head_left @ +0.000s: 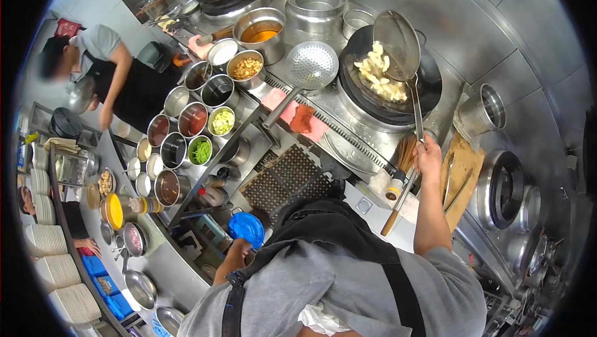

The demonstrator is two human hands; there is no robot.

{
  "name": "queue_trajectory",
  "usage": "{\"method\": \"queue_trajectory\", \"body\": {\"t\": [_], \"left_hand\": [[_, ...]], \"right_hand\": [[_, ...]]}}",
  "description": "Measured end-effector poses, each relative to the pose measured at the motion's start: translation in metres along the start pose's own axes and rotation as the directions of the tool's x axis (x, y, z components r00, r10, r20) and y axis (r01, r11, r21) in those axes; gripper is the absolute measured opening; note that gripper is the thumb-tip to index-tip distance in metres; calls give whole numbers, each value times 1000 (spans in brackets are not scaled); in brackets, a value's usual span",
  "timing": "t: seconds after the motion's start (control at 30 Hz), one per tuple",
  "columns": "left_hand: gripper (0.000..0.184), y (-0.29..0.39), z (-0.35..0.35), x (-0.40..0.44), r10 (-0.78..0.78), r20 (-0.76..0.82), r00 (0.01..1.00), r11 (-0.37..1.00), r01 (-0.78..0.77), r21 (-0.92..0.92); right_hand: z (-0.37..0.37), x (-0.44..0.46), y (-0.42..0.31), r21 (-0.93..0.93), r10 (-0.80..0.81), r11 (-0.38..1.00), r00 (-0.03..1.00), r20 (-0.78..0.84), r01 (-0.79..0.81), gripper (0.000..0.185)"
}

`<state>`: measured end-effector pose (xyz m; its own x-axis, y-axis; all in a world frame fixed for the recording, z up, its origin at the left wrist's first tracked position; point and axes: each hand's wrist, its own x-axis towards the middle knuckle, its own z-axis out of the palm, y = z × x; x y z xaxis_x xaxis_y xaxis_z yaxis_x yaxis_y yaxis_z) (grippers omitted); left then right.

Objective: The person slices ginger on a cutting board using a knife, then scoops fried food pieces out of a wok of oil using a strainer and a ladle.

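My right hand (427, 155) is closed around the long metal handle of a strainer (398, 41). The strainer is tilted over a black wok (429, 82), and pale yellow food pieces (376, 73) lie in the wok below and beside its rim. Low in front of my body, my left hand (240, 249) holds a blue plastic container (247, 229) by its near edge; the fingers are partly hidden. A perforated ladle (312, 64) rests left of the wok, over the stove edge.
Several metal pots of sauces and chopped vegetables (221, 120) stand left. Behind them is a co-worker (112, 57) holding a metal bowl. A brush (405, 156) and a wooden board (463, 175) lie near my right hand. Stacked plates (53, 268) stand far left.
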<state>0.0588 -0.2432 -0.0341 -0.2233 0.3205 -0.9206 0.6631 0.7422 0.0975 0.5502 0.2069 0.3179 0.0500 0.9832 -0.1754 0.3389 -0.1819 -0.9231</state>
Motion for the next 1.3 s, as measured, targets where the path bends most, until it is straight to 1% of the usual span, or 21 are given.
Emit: {"method": "queue_trajectory", "body": {"t": [0.1, 0.17, 0.2, 0.23, 0.3, 0.4, 0.47, 0.5, 0.53, 0.57, 0.63, 0.67, 0.77, 0.83, 0.93, 1.0, 1.07, 1.13, 1.2, 1.27, 1.3], "left_hand": [[33, 33, -44, 28, -50, -65, 997, 991, 41, -131], [32, 52, -67, 74, 229, -321, 919, 973, -222, 60], [32, 77, -93, 60, 270, -341, 901, 963, -260, 76], [33, 111, -113, 34, 310, -361, 880, 951, -296, 93], [30, 143, -111, 35, 203, -548, 812, 810, -453, -372], [42, 182, -112, -7, 268, -518, 812, 793, -492, -360], [41, 177, -95, -10, 327, -442, 836, 845, -467, -259], [39, 169, -85, -9, 397, -443, 804, 876, -476, -79], [37, 149, -71, 11, 425, -373, 824, 878, -476, -50], [36, 134, -59, 5, 385, -397, 833, 885, -456, -96], [34, 84, -39, 25, 570, -269, 777, 822, -537, 190], [34, 60, -25, 28, 553, -215, 805, 829, -507, 237], [33, -2, 6, 14, 328, -117, 937, 940, -312, 138], [33, -29, 20, -1, 202, -80, 976, 978, -197, 68], [33, -43, 21, -8, 136, -84, 987, 991, -136, 3], [32, -35, 12, -4, 161, -130, 978, 985, -167, -37], [32, -16, -5, -1, 211, -192, 958, 971, -229, -72], [31, 8, -15, 0, 255, -247, 935, 949, -291, -120], [31, 35, -25, -3, 294, -292, 910, 919, -353, -177], [31, 48, -19, 8, 336, -297, 894, 900, -398, -178], [32, 46, -11, 36, 567, -397, 722, 814, -563, 139]], "right_hand": [[-2, -3, 5, -243, -75, 969, 992, -98, 50, 42], [-7, -9, 8, -284, -93, 957, 989, -116, 56, 42], [-10, -12, 9, -312, -110, 948, 985, -132, 64, 41], [-5, -29, -16, -327, -31, 945, 992, -119, -10, 40], [-7, -27, 10, -383, -67, 924, 990, -123, 15, 40], [-2, -16, 34, -525, -103, 851, 987, -127, 21, 36], [0, -5, 32, -755, -326, 643, 938, -116, 130, 34], [0, -2, 24, -711, -313, 691, 941, -130, 132, 32], [0, -1, 20, -706, -312, 695, 941, -131, 132, 32], [-2, 1, 19, -692, -333, 704, 934, -127, 157, 33], [-4, -1, 20, -718, -396, 672, 907, -141, 182, 35], [-1, -8, 16, -715, -402, 674, 905, -141, 188, 35], [10, -17, 9, -508, -188, 857, 971, -150, 88, 38], [24, 10, 29, -517, -173, 853, 973, -152, 71, 36], [35, 52, 41, -587, -138, 809, 981, -133, 34, 31], [38, 54, 16, -639, -335, 755, 924, -184, 147, 28], [40, 50, 6, -649, -324, 750, 926, -192, 128, 30], [35, 55, 19, -629, -455, 742, 863, -220, 231, 37], [32, 58, 23, -593, -398, 778, 893, -210, 208, 38], [33, 50, 17, -591, -187, 804, 972, -144, 67, 38], [32, 45, 14, -674, -214, 734, 970, -119, 79, 38]]}}
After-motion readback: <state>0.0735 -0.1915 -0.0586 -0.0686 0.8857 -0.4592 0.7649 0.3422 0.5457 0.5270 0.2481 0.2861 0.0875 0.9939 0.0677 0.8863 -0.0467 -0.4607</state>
